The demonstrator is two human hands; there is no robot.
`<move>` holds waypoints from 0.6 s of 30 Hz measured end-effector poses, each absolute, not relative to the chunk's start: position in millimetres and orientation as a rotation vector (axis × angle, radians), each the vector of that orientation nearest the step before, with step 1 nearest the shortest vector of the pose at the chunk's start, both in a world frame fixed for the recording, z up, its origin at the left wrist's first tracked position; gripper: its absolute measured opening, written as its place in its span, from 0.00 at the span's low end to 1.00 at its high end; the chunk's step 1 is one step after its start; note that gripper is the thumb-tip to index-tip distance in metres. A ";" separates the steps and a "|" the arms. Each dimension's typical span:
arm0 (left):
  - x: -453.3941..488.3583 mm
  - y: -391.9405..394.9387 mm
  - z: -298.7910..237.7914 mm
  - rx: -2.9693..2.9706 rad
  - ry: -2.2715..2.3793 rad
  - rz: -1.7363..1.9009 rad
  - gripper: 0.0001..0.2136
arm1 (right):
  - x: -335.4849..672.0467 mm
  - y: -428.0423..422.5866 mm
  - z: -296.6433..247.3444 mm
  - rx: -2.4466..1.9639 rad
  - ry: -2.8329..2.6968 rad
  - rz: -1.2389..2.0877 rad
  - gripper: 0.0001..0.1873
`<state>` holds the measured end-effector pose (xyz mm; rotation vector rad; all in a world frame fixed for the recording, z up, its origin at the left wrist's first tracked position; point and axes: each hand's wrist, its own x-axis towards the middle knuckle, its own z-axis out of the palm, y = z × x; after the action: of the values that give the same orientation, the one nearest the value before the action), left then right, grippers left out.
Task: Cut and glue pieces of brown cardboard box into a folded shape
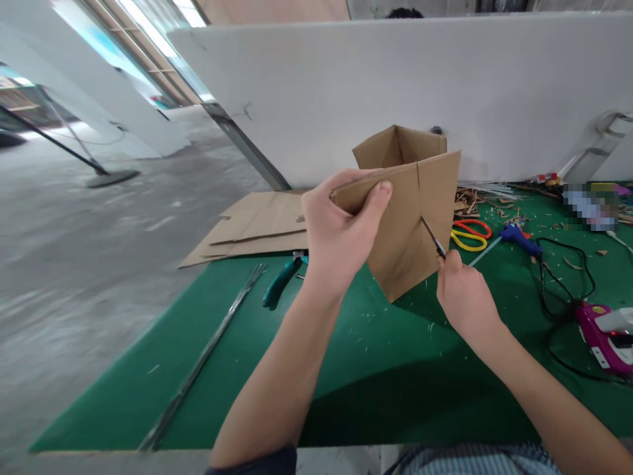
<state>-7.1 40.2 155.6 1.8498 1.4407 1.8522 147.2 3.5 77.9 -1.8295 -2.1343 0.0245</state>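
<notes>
A folded brown cardboard box [420, 218] stands tilted on the green mat [346, 369]. My left hand [341, 231] is closed on the box's left flap, thumb on the front face. My right hand [462, 293] is closed on a thin dark blade [433, 236], a craft knife, whose tip touches the front face of the cardboard near a crease.
Flat cardboard sheets [252, 227] lie at the mat's back left. A metal ruler [202, 359] and a teal-handled tool [281, 280] lie left of my arm. Red and yellow scissors [469, 234], a blue glue gun [519, 239], black cable [564, 277] and a pink device [606, 336] lie right. A white partition [395, 86] stands behind.
</notes>
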 end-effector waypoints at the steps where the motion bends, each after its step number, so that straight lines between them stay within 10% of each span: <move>1: -8.3 41.7 155.2 1.842 1.437 1.853 0.07 | 146.3 4.0 81.5 -1.847 -2.139 0.046 0.13; 18: -7.8 43.2 154.7 1.847 1.424 1.871 0.06 | 137.2 19.1 108.3 -1.855 -2.175 0.136 0.15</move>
<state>-7.8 43.2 154.7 1.8466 1.4237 1.8714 137.2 19.1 108.3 -1.8548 -2.1747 0.1359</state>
